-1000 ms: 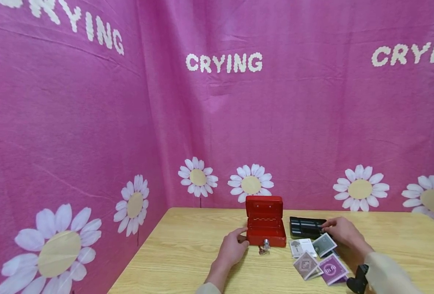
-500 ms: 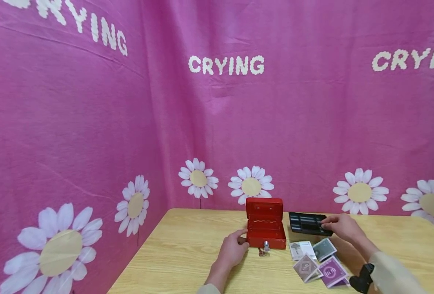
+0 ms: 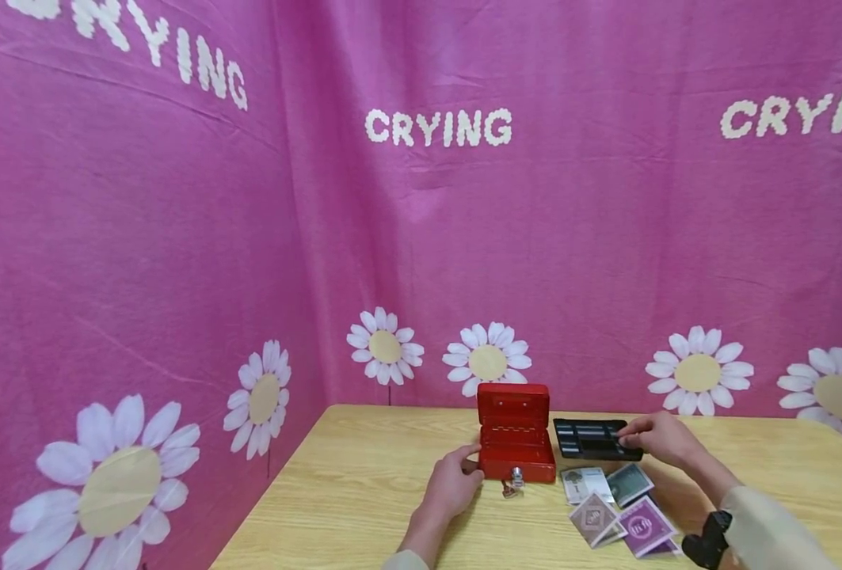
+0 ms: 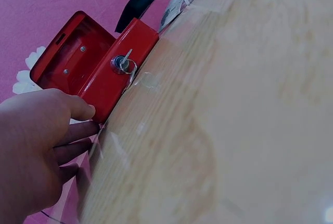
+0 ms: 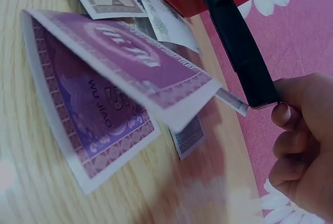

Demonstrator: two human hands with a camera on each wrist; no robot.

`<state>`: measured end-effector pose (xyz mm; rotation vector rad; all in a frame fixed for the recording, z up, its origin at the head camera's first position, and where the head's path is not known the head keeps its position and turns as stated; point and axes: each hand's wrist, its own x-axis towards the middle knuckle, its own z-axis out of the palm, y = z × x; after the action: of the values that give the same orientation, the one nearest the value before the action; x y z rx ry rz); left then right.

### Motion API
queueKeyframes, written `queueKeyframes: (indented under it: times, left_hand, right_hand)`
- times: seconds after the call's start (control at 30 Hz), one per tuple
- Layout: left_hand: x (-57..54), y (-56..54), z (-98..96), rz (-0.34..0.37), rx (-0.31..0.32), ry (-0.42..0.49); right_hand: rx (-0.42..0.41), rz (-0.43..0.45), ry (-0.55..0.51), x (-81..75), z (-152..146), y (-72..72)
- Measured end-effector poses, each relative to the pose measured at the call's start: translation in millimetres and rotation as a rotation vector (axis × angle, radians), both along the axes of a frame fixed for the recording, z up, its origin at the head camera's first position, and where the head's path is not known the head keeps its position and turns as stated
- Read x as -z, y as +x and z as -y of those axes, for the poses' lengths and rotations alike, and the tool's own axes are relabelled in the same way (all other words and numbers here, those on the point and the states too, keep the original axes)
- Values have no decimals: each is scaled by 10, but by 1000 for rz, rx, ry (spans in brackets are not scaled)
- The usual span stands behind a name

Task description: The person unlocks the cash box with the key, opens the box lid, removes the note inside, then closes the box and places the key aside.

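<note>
A red metal cash box [image 3: 516, 467] stands on the table with its lid [image 3: 512, 405] raised. Keys [image 4: 133, 70] hang from the lock [image 4: 118, 65] on its front. Against the box's left side rests my left hand [image 3: 451, 481], thumb and fingertips touching near the front corner. To the right of the box, my right hand [image 3: 666, 442] pinches the right end of a black compartment tray [image 3: 592, 453] between thumb and fingers. In the right wrist view the tray [image 5: 242, 52] is seen edge-on, above the table. Its compartments appear to hold nothing.
Several folded banknotes lie in front of the tray: a purple one [image 3: 645, 524], a brownish one [image 3: 593, 518], a green one [image 3: 630, 481] and a pale one [image 3: 583, 484]. A pink daisy-printed cloth [image 3: 577, 261] hangs behind the wooden table [image 3: 363, 491].
My right hand has lifted the black tray from the table, tilted it towards me, then levelled it and shifted it slightly left, closer to the cash box. My left hand stays at the box.
</note>
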<state>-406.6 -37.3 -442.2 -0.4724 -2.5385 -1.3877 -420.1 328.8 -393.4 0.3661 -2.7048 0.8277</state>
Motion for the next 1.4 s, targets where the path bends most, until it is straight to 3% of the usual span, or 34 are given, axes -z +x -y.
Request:
queueKeyframes:
  times: [0.23,0.8,1.4]
  left_hand:
    - [13,3,-2,-1,-2,2]
    - [52,-31,-8,-40,-8,-10]
    - [29,-33,-4,5,-11,-11]
  right_hand:
    - [-8,40,-17,-10,63,23]
    - [-45,31,-51,-26,329,31]
    - [-29,55,-123,-43,802,-7]
